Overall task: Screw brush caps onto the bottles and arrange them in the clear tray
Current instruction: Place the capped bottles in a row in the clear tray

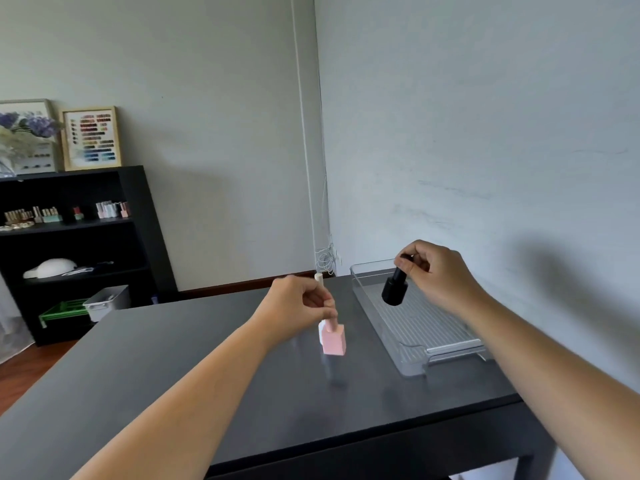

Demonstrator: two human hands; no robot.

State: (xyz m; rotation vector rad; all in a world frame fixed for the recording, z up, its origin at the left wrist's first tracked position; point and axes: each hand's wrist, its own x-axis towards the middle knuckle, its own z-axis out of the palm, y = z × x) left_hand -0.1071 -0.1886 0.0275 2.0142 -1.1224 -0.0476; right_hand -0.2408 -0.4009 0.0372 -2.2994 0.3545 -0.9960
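Note:
My left hand (299, 303) grips the caps of two small square bottles, a pink bottle (335, 339) and a white bottle (321, 332) partly hidden behind it. Both hang just above the dark table (207, 368). A white cap top (318, 278) sticks up past my fingers. My right hand (436, 271) holds a round black bottle (395, 289) by its cap, tilted, over the far end of the clear tray (408, 358). The tray lies at the table's right side, by the wall, and nothing stands in it.
A black shelf unit (76, 251) stands at the far left with small bottles, a white lamp and framed colour charts on top. A grey bin (107, 301) and green crate sit on the floor beside it. White cables hang in the wall corner.

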